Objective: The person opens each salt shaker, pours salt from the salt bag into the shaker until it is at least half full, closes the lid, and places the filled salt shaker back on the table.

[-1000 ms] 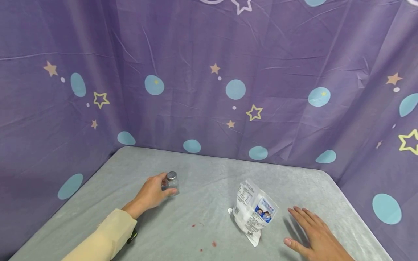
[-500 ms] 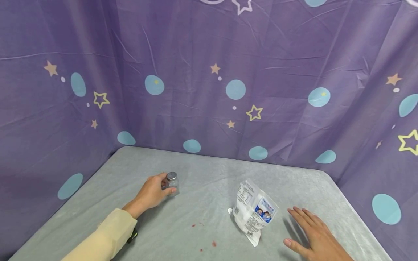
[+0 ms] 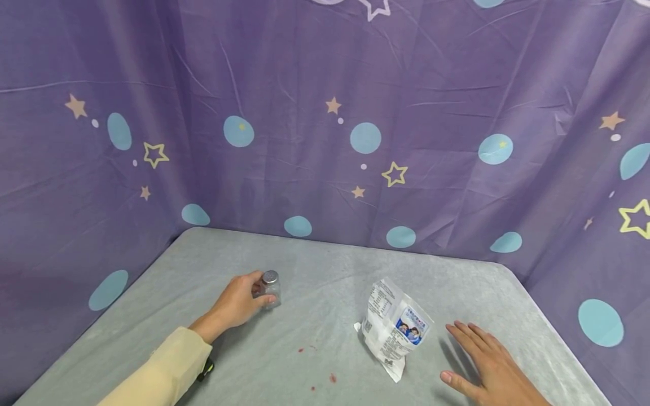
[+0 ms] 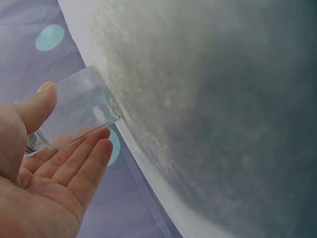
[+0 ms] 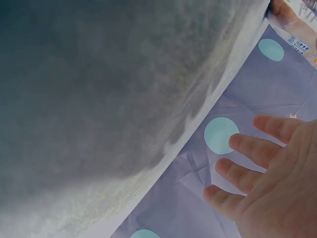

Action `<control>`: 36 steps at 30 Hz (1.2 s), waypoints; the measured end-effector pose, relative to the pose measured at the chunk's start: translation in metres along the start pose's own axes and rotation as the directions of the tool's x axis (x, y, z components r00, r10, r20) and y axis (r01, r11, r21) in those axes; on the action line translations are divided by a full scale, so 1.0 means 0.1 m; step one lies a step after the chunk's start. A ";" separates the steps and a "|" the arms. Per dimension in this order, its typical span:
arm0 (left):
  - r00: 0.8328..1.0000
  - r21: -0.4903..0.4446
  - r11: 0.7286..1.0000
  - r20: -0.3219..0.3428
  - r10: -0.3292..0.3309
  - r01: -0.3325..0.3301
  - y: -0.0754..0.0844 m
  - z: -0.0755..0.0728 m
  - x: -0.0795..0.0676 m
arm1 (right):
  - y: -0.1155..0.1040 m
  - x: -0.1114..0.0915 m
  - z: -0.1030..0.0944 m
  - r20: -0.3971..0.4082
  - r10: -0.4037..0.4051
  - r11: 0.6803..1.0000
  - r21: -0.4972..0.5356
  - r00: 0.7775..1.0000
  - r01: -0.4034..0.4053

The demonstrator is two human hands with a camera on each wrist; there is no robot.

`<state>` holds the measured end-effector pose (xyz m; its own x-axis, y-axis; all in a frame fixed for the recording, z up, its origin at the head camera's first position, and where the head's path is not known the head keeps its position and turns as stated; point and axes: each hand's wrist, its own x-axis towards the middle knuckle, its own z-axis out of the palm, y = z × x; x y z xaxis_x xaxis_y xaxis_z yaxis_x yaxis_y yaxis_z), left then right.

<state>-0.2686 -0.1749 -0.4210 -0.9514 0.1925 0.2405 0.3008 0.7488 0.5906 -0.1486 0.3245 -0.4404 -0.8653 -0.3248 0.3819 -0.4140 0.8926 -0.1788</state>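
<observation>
My left hand [image 3: 238, 300] holds a clear glass shaker [image 3: 272, 294] with a perforated metal lid, on the left half of the table. In the left wrist view the thumb lies on one side of the glass shaker [image 4: 81, 106] and the fingers on the other; its base is at or close to the table surface, and I cannot tell whether they touch. A white printed packet [image 3: 387, 332] with a blue picture label stands to the right of the middle. Just right of it, my right hand [image 3: 490, 366] is spread with straight fingers and holds nothing.
A pale grey cloth [image 3: 315, 270] covers the table, with a few small red marks [image 3: 332, 378] near the front middle. Behind and at both sides hangs a purple curtain [image 3: 304, 84] with stars and blue spots.
My left hand has shifted the glass shaker slightly to the right and nearer. The packet and my right hand have stayed in place.
</observation>
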 end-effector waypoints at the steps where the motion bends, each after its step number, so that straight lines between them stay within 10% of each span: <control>1: 1.000 -0.002 1.000 0.003 -0.004 0.004 0.01 0.00 0.00 | 0.00 0.00 0.00 -0.001 -0.002 1.000 0.000 1.000 0.002; 36: 0.996 -0.081 0.996 0.079 0.039 -0.032 0.18 0.07 -0.14 | -0.07 -0.03 0.04 -0.069 -0.105 0.993 -0.054 0.992 0.102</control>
<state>-0.2508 -0.1600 -0.4192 -0.9412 0.2709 0.2018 0.3359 0.6882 0.6430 -0.1446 0.3178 -0.4439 -0.7951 -0.3945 0.4606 -0.4837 0.8706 -0.0894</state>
